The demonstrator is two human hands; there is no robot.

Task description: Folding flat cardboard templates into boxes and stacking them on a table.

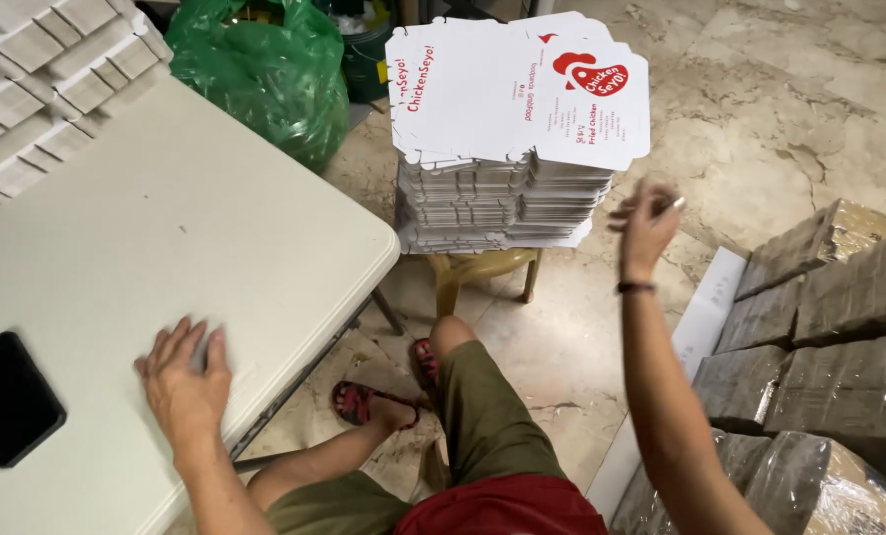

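Just beyond the raised right hand sits the tall stack of flat white printed cardboard box blanks; fingers loosely curled, gripping nothing. Best to peel only the top sheet. Left hand lies flat, open, on the white plastic folding table.

White flat cartons stacked on stool; dark phone screen on table.

Bare tabletop lies open ahead of the left hand's fingers; a black phone sits off to their left, folded white boxes far beyond. Just past the right hand's fingertips, a tall stack of flat cartons blocks the way; wrapped bundles crowd their right.
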